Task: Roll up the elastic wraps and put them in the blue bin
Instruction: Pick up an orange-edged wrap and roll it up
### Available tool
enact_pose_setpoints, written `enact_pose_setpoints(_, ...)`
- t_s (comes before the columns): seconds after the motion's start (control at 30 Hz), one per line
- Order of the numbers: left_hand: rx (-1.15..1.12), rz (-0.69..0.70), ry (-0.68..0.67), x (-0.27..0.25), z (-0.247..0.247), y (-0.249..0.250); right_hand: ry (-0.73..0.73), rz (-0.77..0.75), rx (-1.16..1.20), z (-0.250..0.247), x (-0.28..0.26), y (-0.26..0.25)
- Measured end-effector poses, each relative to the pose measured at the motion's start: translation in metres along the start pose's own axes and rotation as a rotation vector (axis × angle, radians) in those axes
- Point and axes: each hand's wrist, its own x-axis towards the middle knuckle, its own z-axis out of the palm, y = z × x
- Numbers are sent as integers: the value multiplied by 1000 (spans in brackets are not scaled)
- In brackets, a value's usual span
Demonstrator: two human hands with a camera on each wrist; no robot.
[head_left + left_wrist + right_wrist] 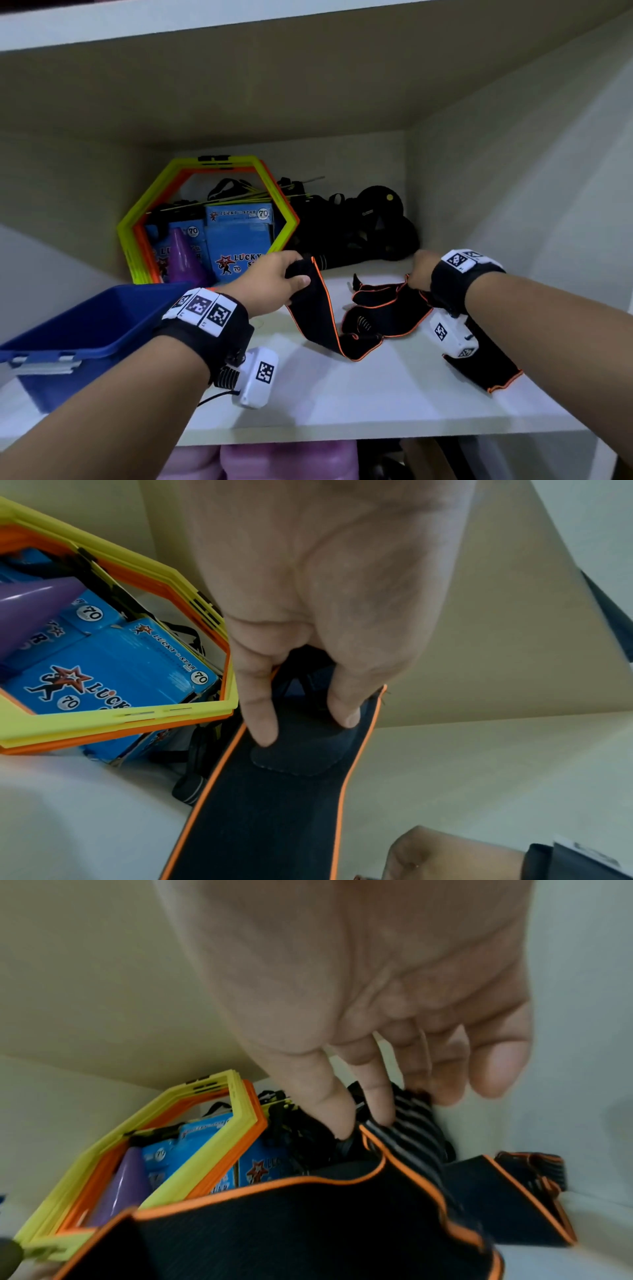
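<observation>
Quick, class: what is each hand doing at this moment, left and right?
Left hand: grips one end of the black elastic wrap, fingers curled round it.
Right hand: pinches the bunched part of the wrap.

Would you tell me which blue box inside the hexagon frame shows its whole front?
The right-hand blue Lucky Star box; the purple cone hides much of the left one.

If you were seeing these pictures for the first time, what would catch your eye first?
The black wrap with orange trim, stretched unrolled across the white shelf between the left hand and the right hand, each gripping part of it. Next, the yellow and orange hexagonal rings standing at the back left, and the blue bin at the left edge.
</observation>
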Motion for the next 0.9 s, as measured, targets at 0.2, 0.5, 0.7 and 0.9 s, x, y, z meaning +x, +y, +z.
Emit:
enact_pose_setpoints(0.2,71,32,-58,-13,-5,-13,90,-313,-133,25,-40,-56)
enact_pose_setpoints(0.5,117,23,-77,-31,-1,-25,-512,-403,-281,46,-63,-105)
enact_pose_setpoints(0.7,105,14,-64,-33,1,-27,-423,-410,-315,48,-63,-98)
enact_pose_setpoints(0.9,36,20,57,-23,3,-21,-236,-373,-67,21,-65,-89)
